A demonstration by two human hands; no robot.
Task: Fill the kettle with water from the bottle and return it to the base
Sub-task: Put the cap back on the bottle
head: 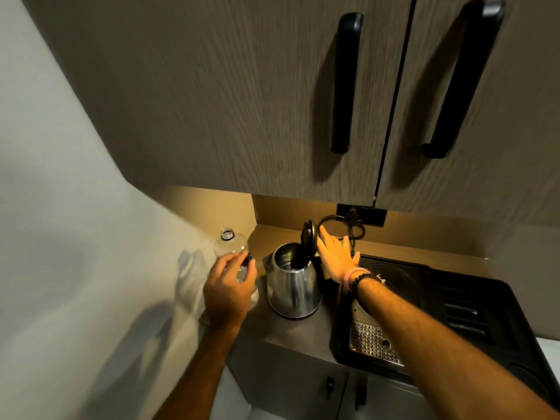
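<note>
Your stainless steel kettle stands on the counter off its base, with its black lid tipped up and the mouth clear. The round base sits just to the right on the black tray, partly hidden by your right forearm.

The clear plastic bottle is uncapped and upright beside the wall, just left of the kettle. If you lift it by squeezing the thin wall, I'd expect water to jump out of the open neck before it reaches the kettle. The neck is narrow against a wide mouth, but a quick tilt could still send water over the kettle's outside and onto the counter, and from there toward the base and the power cord behind it. The lid could also drop shut mid-pour if you let go of it.

Your left hand is wrapped around the bottle's lower body, fingers curled, with the dark cap pinched at the fingertips; a cap held that way could slip as you tilt. Your right hand is spread flat with fingers extended, its fingertips against the back of the raised lid, gripping nothing. That forearm stretches across the tray, wrist bands just above the base.
</note>
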